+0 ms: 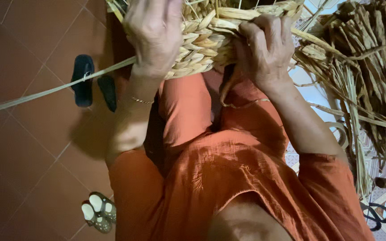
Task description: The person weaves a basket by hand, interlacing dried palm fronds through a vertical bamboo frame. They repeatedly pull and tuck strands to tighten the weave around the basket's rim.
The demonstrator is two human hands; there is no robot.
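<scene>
A woven piece of pale dried straw, braided like a basket wall (204,44), rests over my knees at the top of the view. My left hand (155,33) lies over its left part with fingers curled down onto the weave; a thin bracelet sits on that wrist. My right hand (264,49) grips the right edge of the weave, fingers closed around thick strands. A long single strand (45,91) runs from under my left hand out to the left across the floor. My orange clothing fills the lower middle.
A big pile of loose dried straw (367,67) lies to the right. Dark sandals (83,80) and a pair of small light shoes (97,212) sit on the red tile floor (18,147). Black-handled scissors (376,214) lie at the lower right.
</scene>
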